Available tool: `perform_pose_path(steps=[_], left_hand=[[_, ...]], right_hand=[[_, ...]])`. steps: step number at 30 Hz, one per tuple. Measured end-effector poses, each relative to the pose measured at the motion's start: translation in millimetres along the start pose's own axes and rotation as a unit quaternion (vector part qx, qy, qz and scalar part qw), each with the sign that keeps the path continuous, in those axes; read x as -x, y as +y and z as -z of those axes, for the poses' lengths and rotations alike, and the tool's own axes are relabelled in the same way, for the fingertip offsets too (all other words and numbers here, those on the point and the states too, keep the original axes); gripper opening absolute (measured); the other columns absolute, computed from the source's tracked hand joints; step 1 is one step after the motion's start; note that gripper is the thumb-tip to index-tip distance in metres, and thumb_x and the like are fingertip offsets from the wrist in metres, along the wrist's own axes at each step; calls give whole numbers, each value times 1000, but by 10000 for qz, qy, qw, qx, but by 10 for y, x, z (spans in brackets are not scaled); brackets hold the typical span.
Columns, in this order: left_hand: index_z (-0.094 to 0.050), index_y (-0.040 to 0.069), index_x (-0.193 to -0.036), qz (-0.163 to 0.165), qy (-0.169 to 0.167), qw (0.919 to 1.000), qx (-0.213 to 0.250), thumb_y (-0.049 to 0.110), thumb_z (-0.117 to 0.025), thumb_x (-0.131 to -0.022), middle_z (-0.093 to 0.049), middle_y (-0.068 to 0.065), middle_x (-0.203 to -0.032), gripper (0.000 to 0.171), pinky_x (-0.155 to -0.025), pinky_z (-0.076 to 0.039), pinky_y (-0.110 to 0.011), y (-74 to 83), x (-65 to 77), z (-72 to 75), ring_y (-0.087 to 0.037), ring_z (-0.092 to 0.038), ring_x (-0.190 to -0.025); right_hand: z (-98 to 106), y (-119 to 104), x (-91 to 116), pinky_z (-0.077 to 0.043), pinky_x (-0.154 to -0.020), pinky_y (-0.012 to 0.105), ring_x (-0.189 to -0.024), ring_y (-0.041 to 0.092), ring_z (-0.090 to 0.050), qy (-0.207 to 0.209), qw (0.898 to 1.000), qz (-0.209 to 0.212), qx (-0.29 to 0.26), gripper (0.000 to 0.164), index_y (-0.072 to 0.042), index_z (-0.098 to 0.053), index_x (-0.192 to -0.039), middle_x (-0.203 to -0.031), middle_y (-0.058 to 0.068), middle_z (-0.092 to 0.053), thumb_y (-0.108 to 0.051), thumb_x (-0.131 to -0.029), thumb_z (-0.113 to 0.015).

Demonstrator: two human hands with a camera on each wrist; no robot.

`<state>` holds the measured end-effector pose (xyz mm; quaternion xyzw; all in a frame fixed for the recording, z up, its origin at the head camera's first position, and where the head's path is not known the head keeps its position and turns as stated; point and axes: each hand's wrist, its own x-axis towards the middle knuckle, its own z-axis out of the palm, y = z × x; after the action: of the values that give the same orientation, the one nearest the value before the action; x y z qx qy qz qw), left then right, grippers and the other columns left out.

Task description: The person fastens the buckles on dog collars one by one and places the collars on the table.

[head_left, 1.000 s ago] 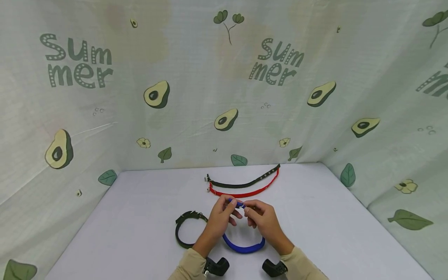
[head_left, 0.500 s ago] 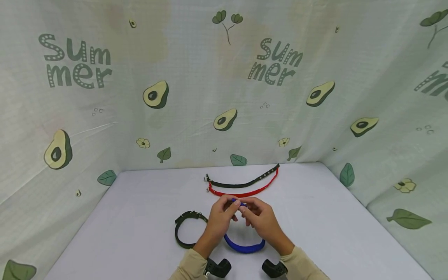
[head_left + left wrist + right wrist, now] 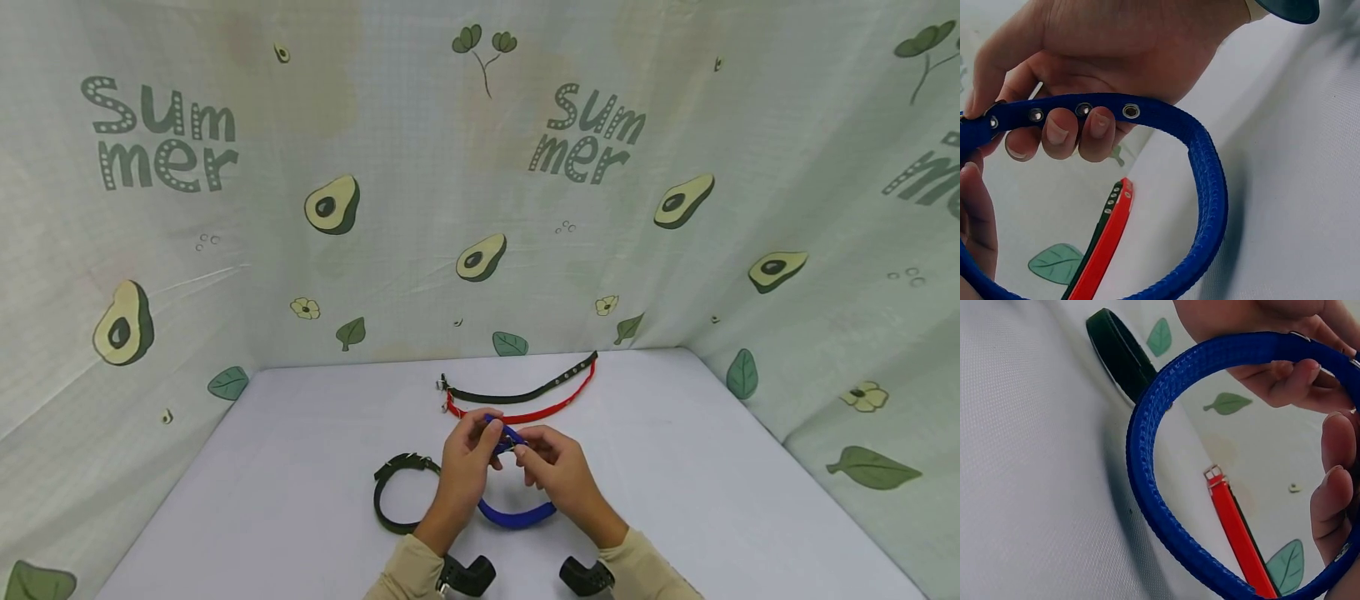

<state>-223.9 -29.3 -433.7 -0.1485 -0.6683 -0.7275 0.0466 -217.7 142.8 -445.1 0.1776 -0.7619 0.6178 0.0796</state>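
Note:
Both hands hold a blue collar (image 3: 519,520) above the table, its round loop hanging toward the person. My left hand (image 3: 467,462) pinches one part of the band, and my right hand (image 3: 561,471) pinches the strap close beside it. In the left wrist view, the strap's metal eyelets (image 3: 1130,111) run across the curled fingers of the right hand (image 3: 1122,53). A metal fitting (image 3: 994,109) shows where the ends meet, partly hidden by fingertips. In the right wrist view, the left hand (image 3: 1279,384) is at the top and the right hand's fingertips (image 3: 1337,440) are at the right.
A dark green collar (image 3: 381,500), closed in a ring, lies left of the hands. Beyond them, a black collar (image 3: 491,399) and a red collar (image 3: 547,412) lie stretched out on the white table (image 3: 300,467). A printed cloth (image 3: 405,167) hangs around the back and sides.
My left hand has risen slightly, and the blue loop has lifted and shifted left. More of the blue strap shows between the fingers. The other collars have not moved.

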Motion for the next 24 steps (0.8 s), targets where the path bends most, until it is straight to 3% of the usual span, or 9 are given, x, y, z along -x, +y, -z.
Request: perform_pose_path(steps=[8,12,17,24], left_hand=[[-63,15,-126,-102,33,9999,-44,38,-64,-99,-65,-8,-108,36,-71,-56,-30,2,-8,1,-25,-63,-86],[-64,13,-124,-257,-77,9980,-567,35,-72,-94,-62,-8,-114,38,-73,-58,-32,-30,-22,-15,-20,-64,-93],[-68,12,-123,-356,-214,9900,-1347,35,-76,-91,-62,-2,-116,40,-80,-56,-29,-58,-5,-35,-18,-62,-95],[-71,13,-121,-414,-273,9836,-1732,37,-73,-93,-63,0,-109,37,-87,-56,-34,-45,13,-38,-19,-61,-104]], right_hand=[[4,-7,10,-52,-52,28,-60,18,-59,206,9997,-14,-116,12,-3,-67,-106,-79,18,-62,-10,-97,-66],[13,-17,8,-52,-52,29,-57,18,-57,481,9984,-37,-309,10,-2,-69,-103,-72,18,-60,-9,-97,-65],[28,-8,-4,-53,-53,29,-57,19,-57,752,9956,-22,-559,11,1,-68,-104,-72,20,-60,-7,-98,-64],[26,-26,-2,-56,-59,30,-63,24,-61,826,9949,-42,-579,17,1,-68,-111,-78,21,-63,-10,-99,-63]])
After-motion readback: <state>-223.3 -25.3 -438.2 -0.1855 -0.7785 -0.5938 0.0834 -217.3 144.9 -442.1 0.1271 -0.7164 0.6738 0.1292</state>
